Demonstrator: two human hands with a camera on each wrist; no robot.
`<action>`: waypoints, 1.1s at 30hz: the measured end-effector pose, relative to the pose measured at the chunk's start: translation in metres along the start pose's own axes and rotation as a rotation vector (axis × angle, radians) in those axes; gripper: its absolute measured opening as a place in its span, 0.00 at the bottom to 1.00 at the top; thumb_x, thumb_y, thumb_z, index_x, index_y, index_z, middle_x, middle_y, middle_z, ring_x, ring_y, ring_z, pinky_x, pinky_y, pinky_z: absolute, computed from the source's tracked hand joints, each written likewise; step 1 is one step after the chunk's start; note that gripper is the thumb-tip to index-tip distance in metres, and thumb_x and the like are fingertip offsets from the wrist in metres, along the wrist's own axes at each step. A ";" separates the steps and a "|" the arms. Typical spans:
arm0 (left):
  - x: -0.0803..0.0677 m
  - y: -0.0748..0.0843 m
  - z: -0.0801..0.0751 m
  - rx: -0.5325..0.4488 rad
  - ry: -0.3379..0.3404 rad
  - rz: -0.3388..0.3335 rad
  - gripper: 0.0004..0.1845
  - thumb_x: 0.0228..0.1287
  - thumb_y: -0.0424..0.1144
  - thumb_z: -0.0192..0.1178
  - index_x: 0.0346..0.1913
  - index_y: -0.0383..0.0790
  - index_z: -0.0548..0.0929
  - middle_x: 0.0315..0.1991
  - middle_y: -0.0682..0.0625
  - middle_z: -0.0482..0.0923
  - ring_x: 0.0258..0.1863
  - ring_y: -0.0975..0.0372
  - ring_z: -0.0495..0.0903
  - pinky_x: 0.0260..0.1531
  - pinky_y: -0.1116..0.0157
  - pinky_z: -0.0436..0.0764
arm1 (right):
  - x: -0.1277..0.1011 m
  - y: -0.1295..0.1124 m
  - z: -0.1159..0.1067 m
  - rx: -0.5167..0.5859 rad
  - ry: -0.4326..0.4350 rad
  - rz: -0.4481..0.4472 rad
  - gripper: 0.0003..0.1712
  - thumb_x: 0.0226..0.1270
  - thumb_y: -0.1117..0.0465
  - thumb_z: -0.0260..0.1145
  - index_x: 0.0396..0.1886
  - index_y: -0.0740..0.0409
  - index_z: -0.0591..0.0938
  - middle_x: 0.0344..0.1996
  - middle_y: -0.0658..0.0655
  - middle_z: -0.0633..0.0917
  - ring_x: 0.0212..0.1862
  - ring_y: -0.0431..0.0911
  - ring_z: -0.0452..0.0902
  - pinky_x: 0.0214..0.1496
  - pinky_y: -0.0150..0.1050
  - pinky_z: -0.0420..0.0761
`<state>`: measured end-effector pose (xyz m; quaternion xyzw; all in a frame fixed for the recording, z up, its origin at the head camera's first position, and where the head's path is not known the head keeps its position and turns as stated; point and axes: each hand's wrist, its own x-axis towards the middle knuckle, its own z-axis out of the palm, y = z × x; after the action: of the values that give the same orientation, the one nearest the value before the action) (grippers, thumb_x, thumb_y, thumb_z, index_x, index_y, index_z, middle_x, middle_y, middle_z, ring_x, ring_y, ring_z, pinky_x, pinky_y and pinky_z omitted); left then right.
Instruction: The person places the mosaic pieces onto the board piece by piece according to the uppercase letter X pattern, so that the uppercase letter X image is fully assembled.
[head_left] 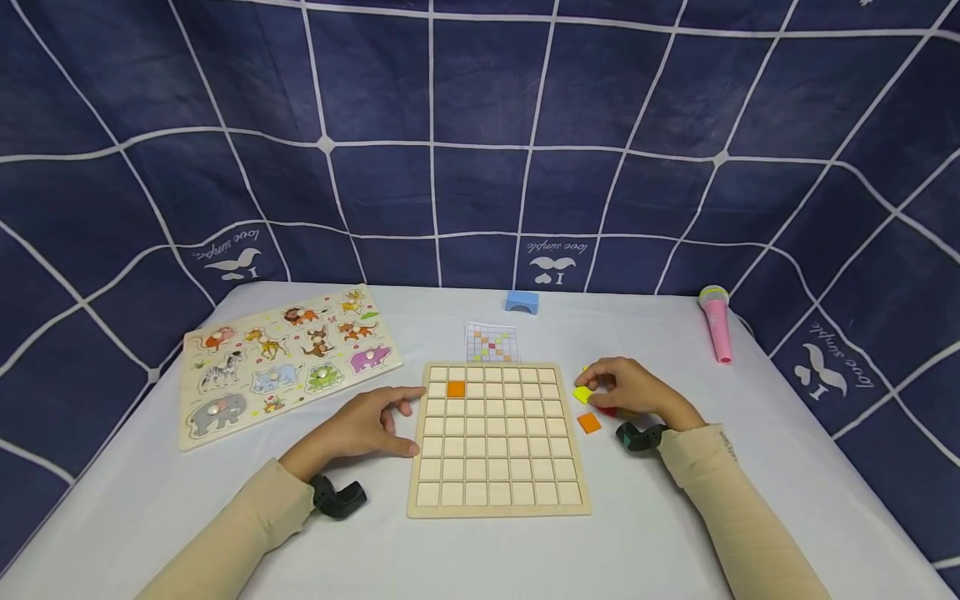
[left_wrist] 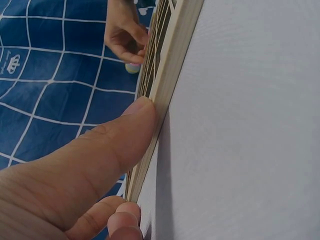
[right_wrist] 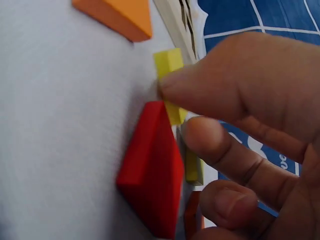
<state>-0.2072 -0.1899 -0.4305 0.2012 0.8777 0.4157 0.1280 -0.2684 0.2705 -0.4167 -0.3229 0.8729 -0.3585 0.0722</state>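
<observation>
A wooden grid board [head_left: 498, 511] lies flat, with one orange square tile [head_left: 456, 389] in a cell of its second row. My left hand [head_left: 365, 425] touches the board's left edge with thumb and index finger; the left wrist view shows the thumb [left_wrist: 122, 137] against that edge. To the right of the board, my right hand [head_left: 626, 387] pinches a yellow tile [head_left: 582, 394] between thumb and fingers. A red tile [right_wrist: 150, 170] lies right beside it, partly hidden by the hand in the head view. Another orange tile [head_left: 589, 423] lies nearer the board's edge.
A pattern card [head_left: 492, 342] lies behind the board, and a blue arched block [head_left: 522, 302] stands farther back. An animal peg puzzle [head_left: 288, 358] is at the left. At the far right lies a pink toy microphone [head_left: 717, 325].
</observation>
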 end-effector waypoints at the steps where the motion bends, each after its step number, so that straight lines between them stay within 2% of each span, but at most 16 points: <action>1: 0.000 0.000 0.000 0.000 0.000 0.000 0.47 0.52 0.39 0.86 0.75 0.31 0.77 0.47 0.49 0.76 0.32 0.59 0.73 0.31 0.67 0.73 | 0.000 0.001 0.001 -0.005 0.007 -0.010 0.12 0.61 0.72 0.76 0.45 0.67 0.89 0.32 0.47 0.81 0.31 0.40 0.68 0.33 0.34 0.68; 8: 0.001 0.000 0.000 0.003 -0.003 -0.006 0.47 0.53 0.39 0.86 0.75 0.31 0.77 0.47 0.49 0.76 0.32 0.58 0.73 0.31 0.67 0.73 | 0.002 -0.003 0.000 -0.065 -0.004 0.107 0.13 0.61 0.71 0.79 0.46 0.66 0.91 0.32 0.49 0.82 0.32 0.41 0.69 0.37 0.33 0.69; 14: 0.001 0.001 -0.001 0.003 -0.004 -0.006 0.47 0.52 0.39 0.86 0.75 0.31 0.77 0.47 0.48 0.76 0.32 0.58 0.73 0.31 0.67 0.73 | 0.003 -0.005 -0.001 -0.082 -0.006 0.113 0.12 0.61 0.74 0.77 0.46 0.67 0.90 0.32 0.51 0.82 0.32 0.41 0.69 0.37 0.34 0.69; 20: 0.001 0.000 0.000 -0.003 -0.004 -0.003 0.47 0.52 0.39 0.86 0.75 0.31 0.77 0.47 0.48 0.76 0.32 0.58 0.73 0.31 0.67 0.73 | 0.002 -0.005 -0.001 -0.106 0.016 0.133 0.11 0.60 0.71 0.80 0.44 0.66 0.91 0.32 0.49 0.82 0.33 0.43 0.69 0.37 0.34 0.69; 33: 0.000 0.001 -0.001 0.008 -0.001 -0.009 0.47 0.52 0.39 0.87 0.75 0.31 0.77 0.47 0.48 0.76 0.33 0.58 0.73 0.32 0.67 0.73 | 0.006 -0.012 0.002 -0.092 0.073 0.138 0.11 0.60 0.67 0.81 0.42 0.62 0.90 0.35 0.54 0.87 0.31 0.44 0.70 0.37 0.35 0.70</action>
<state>-0.2075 -0.1901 -0.4296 0.1980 0.8802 0.4115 0.1293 -0.2668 0.2593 -0.4096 -0.2516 0.9107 -0.3239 0.0500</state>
